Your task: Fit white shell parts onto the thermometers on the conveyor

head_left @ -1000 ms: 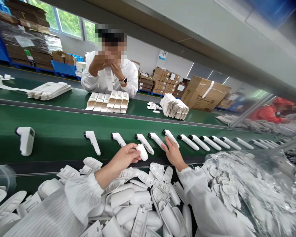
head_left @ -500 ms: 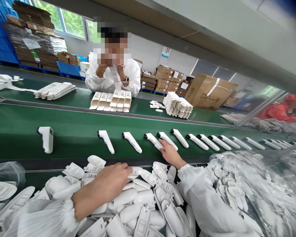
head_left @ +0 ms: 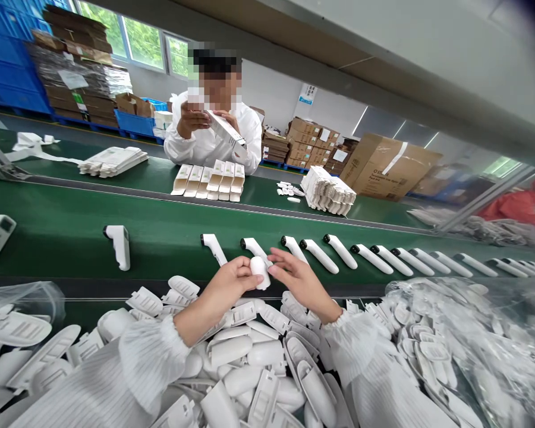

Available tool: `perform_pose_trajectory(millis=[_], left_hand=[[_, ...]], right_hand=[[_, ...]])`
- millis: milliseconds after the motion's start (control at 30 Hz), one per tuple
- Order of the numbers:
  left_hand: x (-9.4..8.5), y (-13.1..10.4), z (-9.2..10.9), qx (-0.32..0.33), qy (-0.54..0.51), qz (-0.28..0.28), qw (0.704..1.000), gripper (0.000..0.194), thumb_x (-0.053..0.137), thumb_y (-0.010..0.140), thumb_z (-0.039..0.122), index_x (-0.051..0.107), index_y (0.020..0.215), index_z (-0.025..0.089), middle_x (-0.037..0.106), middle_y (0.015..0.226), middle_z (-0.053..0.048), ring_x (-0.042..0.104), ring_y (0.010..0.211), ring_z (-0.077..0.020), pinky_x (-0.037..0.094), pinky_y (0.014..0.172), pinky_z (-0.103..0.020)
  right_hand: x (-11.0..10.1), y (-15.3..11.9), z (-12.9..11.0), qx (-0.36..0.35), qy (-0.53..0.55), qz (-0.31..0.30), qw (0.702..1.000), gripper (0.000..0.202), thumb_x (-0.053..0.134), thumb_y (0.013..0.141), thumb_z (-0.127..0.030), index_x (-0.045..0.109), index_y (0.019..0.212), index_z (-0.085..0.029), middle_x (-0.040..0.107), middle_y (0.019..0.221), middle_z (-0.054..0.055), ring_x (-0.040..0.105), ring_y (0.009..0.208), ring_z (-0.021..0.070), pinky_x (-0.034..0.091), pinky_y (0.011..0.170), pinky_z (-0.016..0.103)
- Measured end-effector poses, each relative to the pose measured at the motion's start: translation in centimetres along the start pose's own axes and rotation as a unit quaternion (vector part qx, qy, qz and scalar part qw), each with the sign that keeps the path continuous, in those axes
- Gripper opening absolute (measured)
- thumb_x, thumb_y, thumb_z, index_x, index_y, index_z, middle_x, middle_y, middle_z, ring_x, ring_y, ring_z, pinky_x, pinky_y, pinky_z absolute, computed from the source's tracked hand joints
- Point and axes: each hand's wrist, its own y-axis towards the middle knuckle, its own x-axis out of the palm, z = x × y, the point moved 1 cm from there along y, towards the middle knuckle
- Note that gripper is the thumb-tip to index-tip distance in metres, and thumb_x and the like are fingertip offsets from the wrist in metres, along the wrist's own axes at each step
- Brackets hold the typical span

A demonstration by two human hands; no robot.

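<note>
My left hand pinches a small white plastic cover between thumb and fingers, upright above the belt's near edge. Facing it from the right is my right hand, fingers stretched and thumb apart; its thumb tip is close to the cover, and whether it touches I cannot tell. Just behind the hands, white handheld infrared thermometers with black tips lie in a row on the green belt, among them one partly behind my left hand. Below my wrists spreads a heap of similar white covers.
Clear plastic bags with more white parts lie at the right. Beyond the belt, a person in white holds a small box. Open white boxes and stacked flat cartons stand on the far bench. A shelf overhangs above.
My left hand has lifted a cover from the heap and brought it up to the belt's edge. My right hand has left the thermometer it was touching and come beside the cover.
</note>
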Motion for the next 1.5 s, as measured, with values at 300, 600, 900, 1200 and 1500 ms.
perform_pose_trajectory(millis=[300,600,900,1200,1500], left_hand=[[0.5,0.8,-1.7,0.052,0.161,0.009,0.986,0.034,0.069,0.073,0.032,0.054,0.101,0.021,0.065,0.093,-0.003,0.066,0.082,-0.0185,0.051,0.074,-0.031],[0.0,2.0,-0.7,0.099,0.272,-0.042,0.956,0.015,0.057,0.082,0.035,0.058,0.075,0.021,0.06,0.065,0.002,0.056,0.066,-0.0166,0.039,0.062,-0.027],[2.0,-1.7,-1.0,0.141,0.662,-0.132,0.725,0.023,0.056,0.083,0.017,0.065,0.103,0.019,0.065,0.107,-0.011,0.061,0.102,-0.0307,0.05,0.073,-0.036],[1.9,-2.8,-0.3,0.18,0.7,-0.244,0.647,0.056,0.051,0.068,-0.007,0.064,0.114,0.023,0.065,0.103,-0.011,0.062,0.09,-0.0257,0.047,0.064,-0.029],[0.8,-2.8,0.0,0.15,0.706,-0.224,0.655,0.029,0.05,0.081,0.007,0.062,0.105,0.017,0.063,0.106,-0.012,0.06,0.098,-0.0293,0.048,0.074,-0.038]], right_hand=[[0.7,1.3,-0.1,0.012,0.095,-0.048,0.994,0.052,0.064,0.085,-0.037,0.057,0.135,-0.026,0.059,0.096,0.001,0.054,0.071,0.0112,0.048,0.068,0.027],[-1.3,0.7,-2.1,-0.1,-0.133,-0.072,0.983,0.037,0.063,0.087,-0.029,0.061,0.124,-0.026,0.066,0.119,0.006,0.062,0.106,0.022,0.051,0.089,0.035],[-3.6,2.2,4.1,0.028,-0.318,0.044,0.947,0.029,0.056,0.086,-0.015,0.067,0.114,-0.016,0.068,0.115,0.011,0.064,0.104,0.0247,0.049,0.091,0.036],[-3.8,2.4,8.7,0.008,-0.447,0.04,0.894,0.042,0.039,0.098,-0.022,0.057,0.134,-0.012,0.071,0.093,0.014,0.066,0.091,0.0275,0.05,0.083,0.036],[-3.6,0.1,6.2,-0.085,-0.366,0.121,0.919,0.043,0.042,0.1,-0.037,0.057,0.134,-0.016,0.059,0.133,0.014,0.053,0.123,0.0283,0.043,0.105,0.041]])
